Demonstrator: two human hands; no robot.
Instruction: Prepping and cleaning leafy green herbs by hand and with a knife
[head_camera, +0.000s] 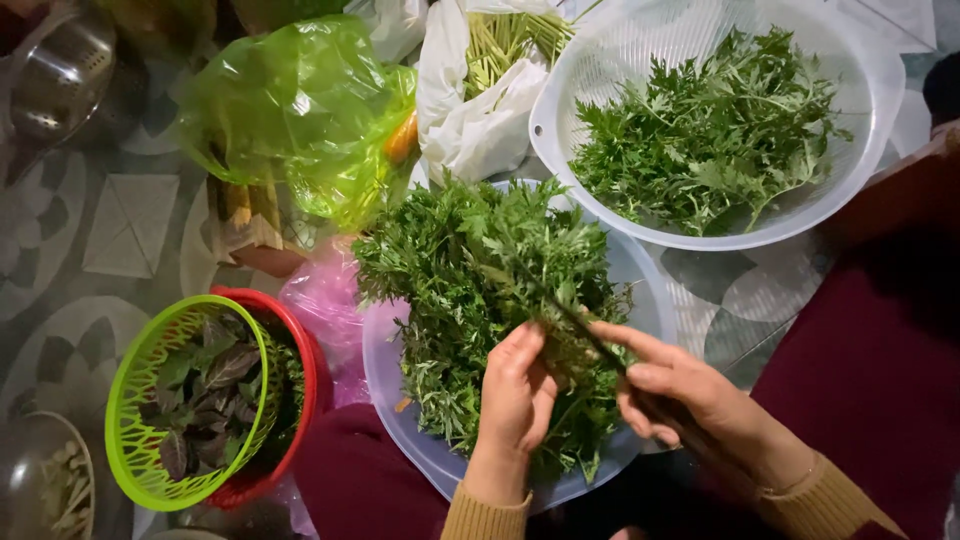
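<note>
From the head camera, a heap of feathery green herbs (480, 290) is lying in a pale, shallow basin (640, 265), and that basin is serving as the landmark here. The left hand (518, 395) is resting over the near part of the heap, fingers curled loosely against the leaves, touching them rather than clearly gripping. The right hand (690, 400) is closing around a thin dark stem (590, 335) that is slanting up from the fingers into the heap; what the stem belongs to cannot be told. Beyond the basin, to its upper right and just touching its rim, a white colander (860, 150) is holding more of the same cut greens. Left of the basin, a green slotted basket (140, 400) is sitting inside a red basket (300, 360) and is holding dark purple leaves. A pink plastic bag (325, 295) is lying between those baskets and the basin. Above the basin's far-left edge, a green plastic bag (290, 100) and a white bag (470, 120) with pale stalks are lying on the patterned floor (120, 230).
</note>
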